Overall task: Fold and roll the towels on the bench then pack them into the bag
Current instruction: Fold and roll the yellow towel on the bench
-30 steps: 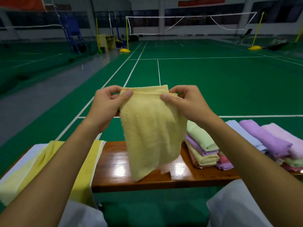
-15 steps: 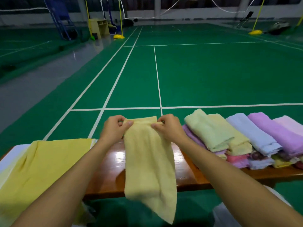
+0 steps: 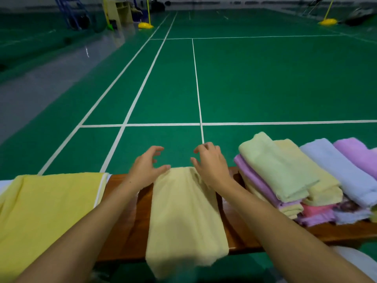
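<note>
A pale yellow towel, folded into a long strip, lies across the wooden bench, its near end hanging over the front edge. My left hand hovers at the strip's far left corner with fingers loosely spread, its thumb close to the cloth. Over the far right corner my right hand is also spread and holds nothing. A pile of folded towels in green, yellow, purple, blue and pink sits on the bench to the right.
A yellow bag with white trim lies flat on the bench's left end. Behind the bench stretches a green court floor with white lines. My knee in white cloth shows at the lower right.
Both hands lowered the yellow towel from the air onto the bench and let go of its top edge. My view tilted down.
</note>
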Tool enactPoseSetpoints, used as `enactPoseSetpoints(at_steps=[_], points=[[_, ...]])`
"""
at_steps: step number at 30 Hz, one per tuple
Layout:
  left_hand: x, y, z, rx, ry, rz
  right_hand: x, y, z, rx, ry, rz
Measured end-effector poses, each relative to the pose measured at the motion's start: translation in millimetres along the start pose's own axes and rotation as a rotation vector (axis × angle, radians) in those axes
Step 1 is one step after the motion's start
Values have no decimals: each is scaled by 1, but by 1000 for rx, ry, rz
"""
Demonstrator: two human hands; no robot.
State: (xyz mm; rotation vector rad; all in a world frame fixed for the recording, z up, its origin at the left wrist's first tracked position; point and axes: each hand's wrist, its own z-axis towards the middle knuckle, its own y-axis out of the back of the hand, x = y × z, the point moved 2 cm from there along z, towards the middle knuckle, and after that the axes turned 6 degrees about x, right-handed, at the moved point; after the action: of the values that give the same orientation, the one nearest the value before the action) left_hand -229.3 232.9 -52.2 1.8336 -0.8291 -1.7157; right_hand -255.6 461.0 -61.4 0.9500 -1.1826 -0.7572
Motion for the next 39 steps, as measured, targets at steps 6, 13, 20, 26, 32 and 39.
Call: enactPoseSetpoints(at_steps=[6,13,20,26,32,39], points=[[-5,-2,-91,152,-95,-225,6,21,-87,305,167,275],[17,-17,-136,369,-114,-225,-9,18,-147,488,296,362],[24,-28,-119,329,-237,128,-20,8,-140,478,412,150],[24,-23,-126,618,-316,259,-25,19,-142,654,505,13],[22,-27,-125,616,-339,364,-29,13,-142,604,539,-44],[14,-28,-123,554,-357,428,-28,13,-138,535,496,7]])
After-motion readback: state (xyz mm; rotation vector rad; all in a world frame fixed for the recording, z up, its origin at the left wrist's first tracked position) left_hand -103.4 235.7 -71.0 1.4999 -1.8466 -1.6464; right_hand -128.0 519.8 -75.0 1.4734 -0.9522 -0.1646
